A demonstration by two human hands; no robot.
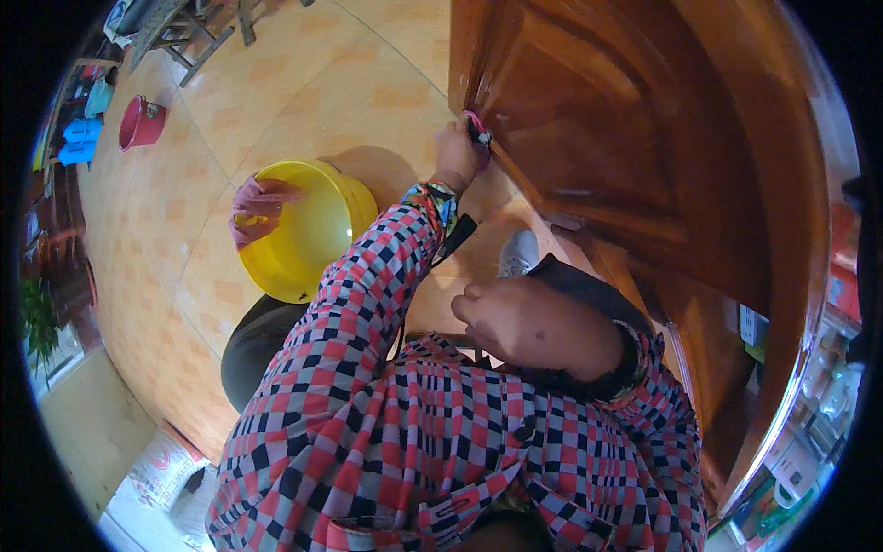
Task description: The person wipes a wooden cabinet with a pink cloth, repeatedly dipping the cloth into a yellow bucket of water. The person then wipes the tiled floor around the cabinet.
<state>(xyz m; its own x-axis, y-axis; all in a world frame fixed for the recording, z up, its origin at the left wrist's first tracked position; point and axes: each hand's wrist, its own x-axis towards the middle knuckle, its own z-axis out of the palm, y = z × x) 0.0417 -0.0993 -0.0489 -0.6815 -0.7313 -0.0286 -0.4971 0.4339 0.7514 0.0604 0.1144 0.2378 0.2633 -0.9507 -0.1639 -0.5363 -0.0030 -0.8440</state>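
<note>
My left hand (459,153) is stretched out to the bottom corner of a brown wooden panel door (607,131). It grips a bunched dark and pink cloth (477,130) pressed against the door's edge. Bent across in front of my body, my right hand (514,317) has its fingers curled in, and nothing shows in it. Left of my left forearm stands a yellow plastic bucket (303,241). A pink cloth (256,210) hangs over its rim. A bright reflection shows inside the bucket; whether it holds water is hard to tell.
Tan tiled floor (331,96) spreads around the bucket. Farther off are a red bucket (143,123), a wooden stool (193,41) and blue containers (81,141). A printed sack (162,469) lies lower left. Past the door's right edge, a white jug-like container (793,469) stands among household goods.
</note>
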